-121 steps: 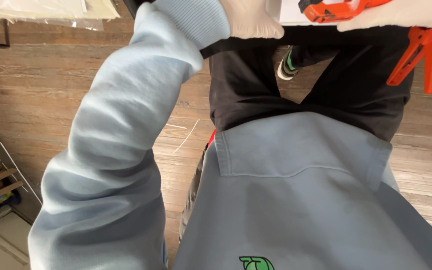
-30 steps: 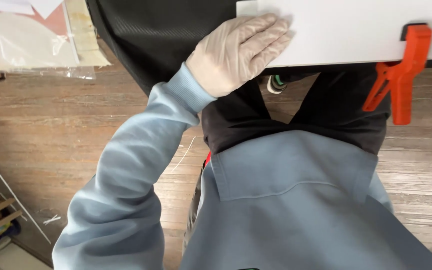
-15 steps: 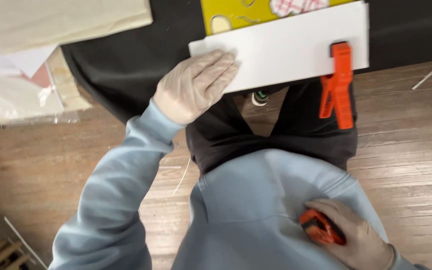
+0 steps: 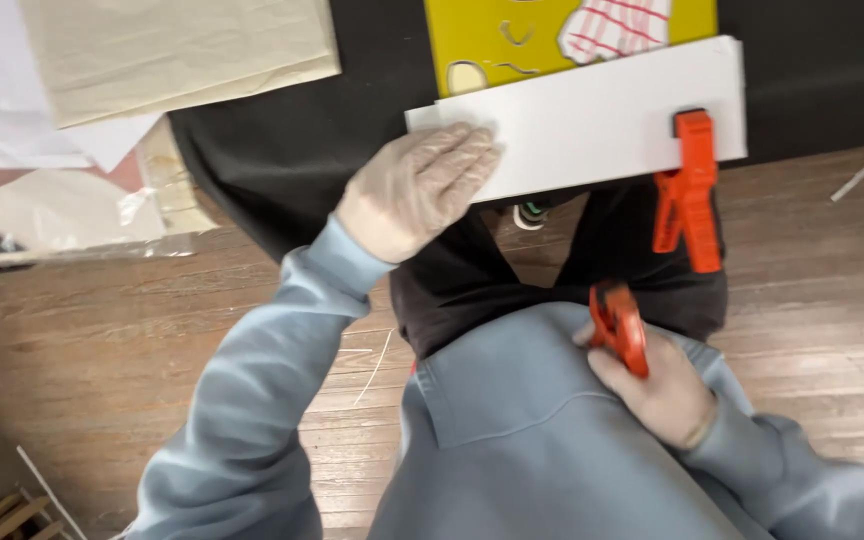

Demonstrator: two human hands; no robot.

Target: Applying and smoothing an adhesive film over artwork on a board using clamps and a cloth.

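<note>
At the near edge of the black table (image 4: 282, 150), a white board (image 4: 602, 120) lies flat, its lower edge overhanging the table rim. The left hand (image 4: 417, 190), gloved, rests palm-down on the board's left end with the fingers spread flat; it grips nothing. An orange clamp (image 4: 690, 190) is fixed over the board's near edge toward the right end, its handles hanging down below the table rim in front of the person's dark trousers (image 4: 512, 280).

Below that, close to the person's body, the right hand (image 4: 657, 385) is closed around a second orange clamp (image 4: 620, 325). This clamp points up toward the table and is well apart from the board. The hand sits against the front of the light blue sweatshirt (image 4: 512, 440).

Beyond the board, a yellow sheet (image 4: 552, 40) with cut-out shapes and a red-striped patch lies partly under the board's far edge. A cream-coloured sheet (image 4: 177, 50) lies on the table's left corner, with white paper (image 4: 2, 110) and clear plastic wrap (image 4: 72, 215) beside it. A wooden floor (image 4: 82, 340) shows beneath, with a few thin light strips lying on it.
</note>
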